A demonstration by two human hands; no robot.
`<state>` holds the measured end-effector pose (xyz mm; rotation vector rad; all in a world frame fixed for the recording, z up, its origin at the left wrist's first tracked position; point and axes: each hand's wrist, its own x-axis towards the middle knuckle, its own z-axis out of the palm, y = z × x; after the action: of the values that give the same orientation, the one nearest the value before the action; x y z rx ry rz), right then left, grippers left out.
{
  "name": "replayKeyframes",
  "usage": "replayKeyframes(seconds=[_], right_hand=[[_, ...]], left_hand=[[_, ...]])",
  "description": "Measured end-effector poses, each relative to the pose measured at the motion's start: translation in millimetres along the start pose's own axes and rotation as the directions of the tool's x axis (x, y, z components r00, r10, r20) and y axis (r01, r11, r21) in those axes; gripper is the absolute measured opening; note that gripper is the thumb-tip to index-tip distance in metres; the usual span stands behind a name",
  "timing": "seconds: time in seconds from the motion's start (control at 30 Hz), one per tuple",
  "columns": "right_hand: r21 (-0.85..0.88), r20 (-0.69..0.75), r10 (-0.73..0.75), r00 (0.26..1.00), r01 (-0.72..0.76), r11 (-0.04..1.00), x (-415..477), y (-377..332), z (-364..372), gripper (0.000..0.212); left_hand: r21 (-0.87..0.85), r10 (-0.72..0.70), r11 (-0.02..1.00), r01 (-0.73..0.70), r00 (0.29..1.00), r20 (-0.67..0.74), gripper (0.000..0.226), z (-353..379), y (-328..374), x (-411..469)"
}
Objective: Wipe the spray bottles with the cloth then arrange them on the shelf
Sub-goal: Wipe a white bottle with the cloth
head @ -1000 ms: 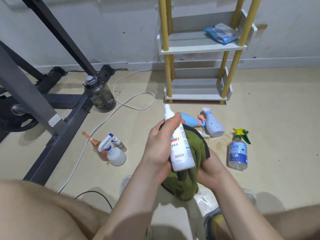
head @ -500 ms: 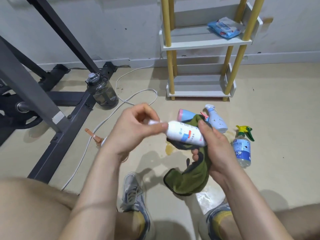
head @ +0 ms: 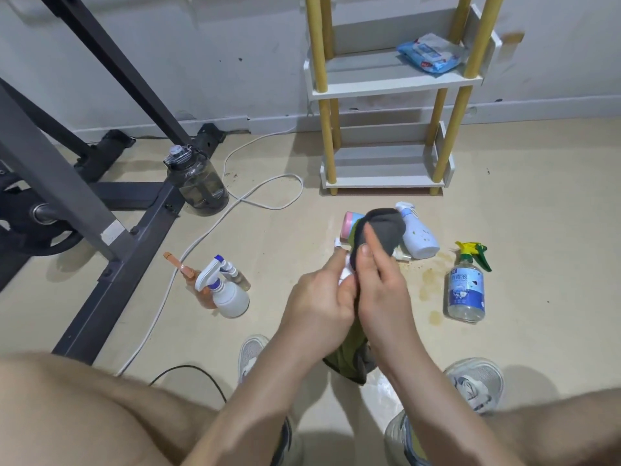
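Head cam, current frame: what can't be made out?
White bottle: head view, nearly all hidden by the cloth, left hand and right hand.
Pink-capped bottle: head view, body behind the cloth.
Shelf: head view, top cut off by the frame edge.

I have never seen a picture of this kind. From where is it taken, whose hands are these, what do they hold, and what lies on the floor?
No machine is here. A person wears a camera on the head, so you look down as they do. The left hand grips a small white bottle, mostly hidden; the right hand holds a dark cloth wrapped round it, apparently wiping. More spray bottles are on the floor: a clear bottle with a green trigger at right, a white trigger bottle and a pink-ended bottle behind the cloth, and a group of three at left. Behind stands the shelf with yellow posts; a blue packet lies on it. At left are a metal frame, a water jug and a white cable.
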<state>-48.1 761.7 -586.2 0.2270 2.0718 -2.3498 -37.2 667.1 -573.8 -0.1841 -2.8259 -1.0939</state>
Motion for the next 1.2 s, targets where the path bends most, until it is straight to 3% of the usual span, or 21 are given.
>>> replayKeyframes(seconds=[0.07, 0.17, 0.27, 0.37, 0.5, 0.6, 0.73, 0.8, 0.9, 1.0, 1.13, 1.2], right_hand=[[0.070, -0.138, -0.013, 0.990, 0.022, 0.997, 15.4, -7.4, -8.1, 0.039], [0.339, -0.249, 0.177, 0.952, -0.085, 0.937, 39.1, -15.1, -23.9, 0.039], [0.402, -0.205, 0.259, 0.944, -0.160, 0.902, 26.9, -11.3, -20.8, 0.040], [0.400, -0.065, 0.317, 0.946, -0.266, 0.877, 8.4, -2.0, -8.1, 0.043], [0.590, -0.003, 0.348, 0.937, -0.280, 0.758, 22.3, -5.4, -17.2, 0.028], [0.641, -0.054, 0.484, 0.873, -0.341, 0.687, 38.2, -9.7, -31.8, 0.032], [0.686, 0.023, 0.559, 0.829, -0.420, 0.595, 34.3, -6.6, -28.0, 0.045], [0.660, 0.096, 0.532, 0.841, -0.453, 0.599, 26.7, -4.3, -21.7, 0.044], [0.625, 0.185, 0.485, 0.855, -0.483, 0.613, 15.8, -7.4, -16.7, 0.040], [0.524, 0.194, 0.466, 0.863, -0.493, 0.695, 7.5, -8.8, -13.2, 0.023], [0.402, 0.034, 0.398, 0.917, -0.377, 0.834, 10.1, -8.7, -14.4, 0.011], [0.236, -0.090, 0.305, 0.948, -0.277, 0.931, 18.8, -7.8, -25.1, 0.015]], left_hand=[[-0.013, 0.049, 0.999, -0.049, 0.999, -0.008, 0.037, 5.3, 6.9, -4.6], [0.140, 0.153, 0.980, -0.143, 0.986, -0.063, 0.044, 16.7, 20.3, -14.1], [0.239, 0.208, 0.955, -0.174, 0.971, -0.121, 0.048, 20.7, 19.9, -14.7], [0.300, 0.254, 0.934, -0.192, 0.950, -0.180, 0.046, 18.0, 11.6, -6.8], [0.344, 0.279, 0.915, -0.210, 0.946, -0.166, 0.045, 14.8, 13.1, -12.4], [0.239, 0.220, 0.953, -0.186, 0.968, -0.121, 0.048, 20.5, 24.6, -19.7], [-0.132, -0.057, 0.990, 0.040, 0.991, -0.125, 0.051, 23.7, 30.6, -16.4], [-0.111, -0.064, 0.993, 0.045, 0.982, -0.179, 0.050, 23.8, 29.8, -13.8], [0.211, 0.088, 0.976, -0.052, 0.982, -0.164, 0.047, 24.6, 22.8, -10.1], [0.395, 0.116, 0.918, -0.036, 0.977, -0.179, 0.047, 27.7, 9.1, -7.2], [0.301, 0.033, 0.954, -0.016, 0.998, -0.053, 0.050, 25.4, 4.8, -17.6], [0.186, 0.005, 0.982, -0.005, 1.000, 0.000, 0.044, 20.3, 10.6, -25.3]])
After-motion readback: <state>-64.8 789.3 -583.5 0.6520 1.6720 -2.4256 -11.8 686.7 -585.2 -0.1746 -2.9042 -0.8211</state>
